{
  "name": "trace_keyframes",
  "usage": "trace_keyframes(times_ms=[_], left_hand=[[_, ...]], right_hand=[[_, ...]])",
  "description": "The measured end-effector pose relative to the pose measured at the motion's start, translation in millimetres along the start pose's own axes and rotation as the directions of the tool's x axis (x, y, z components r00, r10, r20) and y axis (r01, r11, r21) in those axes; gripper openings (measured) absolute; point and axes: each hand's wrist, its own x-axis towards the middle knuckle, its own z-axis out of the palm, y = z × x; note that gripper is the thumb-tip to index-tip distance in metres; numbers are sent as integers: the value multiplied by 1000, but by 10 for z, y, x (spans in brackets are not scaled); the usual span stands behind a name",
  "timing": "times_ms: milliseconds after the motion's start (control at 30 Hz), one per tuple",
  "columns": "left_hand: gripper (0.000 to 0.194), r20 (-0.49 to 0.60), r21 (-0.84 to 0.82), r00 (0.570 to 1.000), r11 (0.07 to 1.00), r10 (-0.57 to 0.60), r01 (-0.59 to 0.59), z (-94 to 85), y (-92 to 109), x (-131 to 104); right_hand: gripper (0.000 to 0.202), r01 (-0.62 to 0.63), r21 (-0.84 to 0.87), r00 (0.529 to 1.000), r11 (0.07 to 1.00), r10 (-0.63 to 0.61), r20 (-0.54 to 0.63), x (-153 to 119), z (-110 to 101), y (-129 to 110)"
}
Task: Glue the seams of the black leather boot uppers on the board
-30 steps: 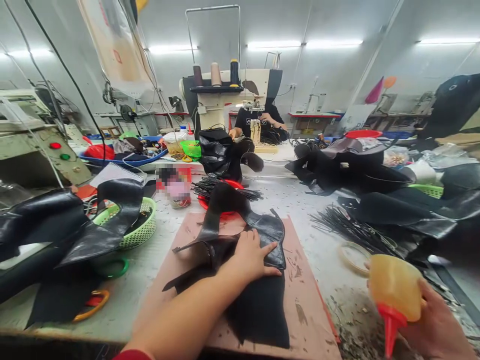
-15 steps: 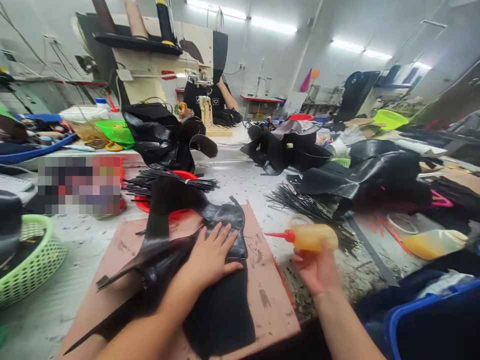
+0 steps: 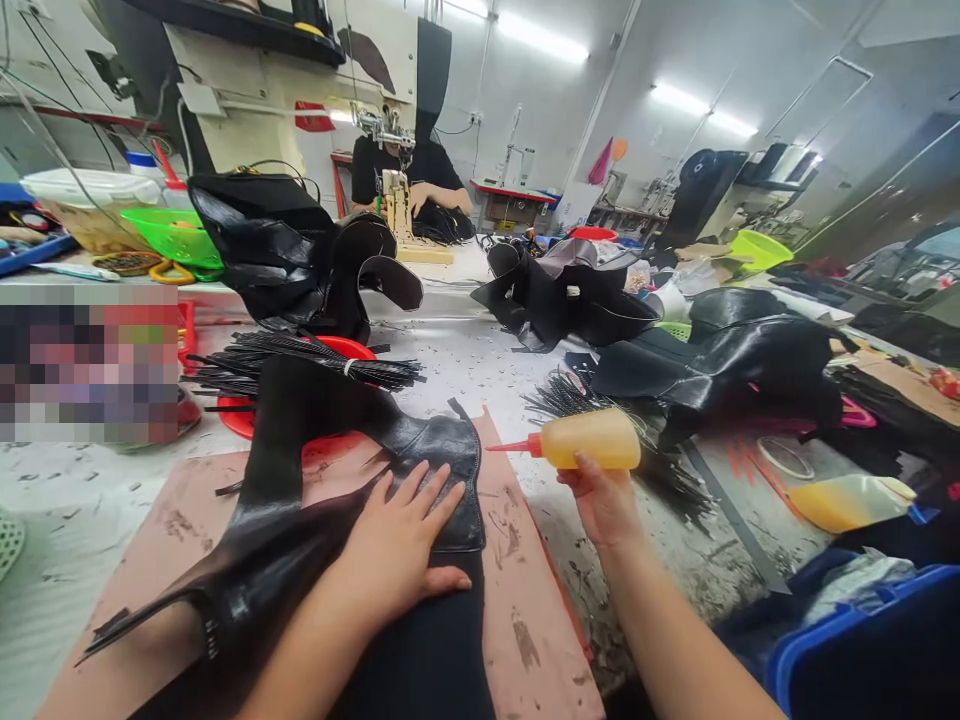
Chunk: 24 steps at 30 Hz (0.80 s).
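Workshop; black leather on pink board [image 3: 517, 600].

- It's a sewing workshop I'm standing in, for leather goods.
- A big sewing machine [image 3: 300, 80] stands past the tabletop [image 3: 450, 375], with a person [image 3: 442, 165] sitting at it.
- More machines [image 3: 521, 160] line the back, under strip lights [image 3: 544, 38].
- Over here, a stitched black leather piece [image 3: 446, 450] lies on a pink board [image 3: 517, 560].
- Other leather pieces [image 3: 262, 250] sit in heaps, among bundled black strips [image 3: 300, 365] and scattered scraps.
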Motion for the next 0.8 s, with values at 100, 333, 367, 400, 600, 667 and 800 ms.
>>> trace_keyframes(times_ms=[100,333,367,400,600,667,800], left_hand=[[82,19,7,1000,1000,-5,5,1,-4,9],[82,-5,23,1000,1000,8,-8,35,-25,38],[83,-2,22,1000,1000,11,-10,36,-26,37],[83,0,23,1000,1000,11,-11,37,-26,35],[83,-14,39,1000,999,3,-3,65,-17,18],[82,-20,42,1000,999,5,-4,70,-18,18],[83,-17,41,1000,999,17,-16,68,-23,31]], right_hand=[[45,48,-48,999,998,-49,-12,50,57,47],[45,32,-98,999,995,-32,1,96,55,182],[45,34,-101,999,994,-34,2,99,50,190],[45,37,-105,999,994,-37,5,102,45,196],[47,71,-150,997,986,-68,27,107,21,216],[47,107,-177,994,978,-101,43,110,4,227],[49,177,-249,979,952,-144,146,109,-74,232]])
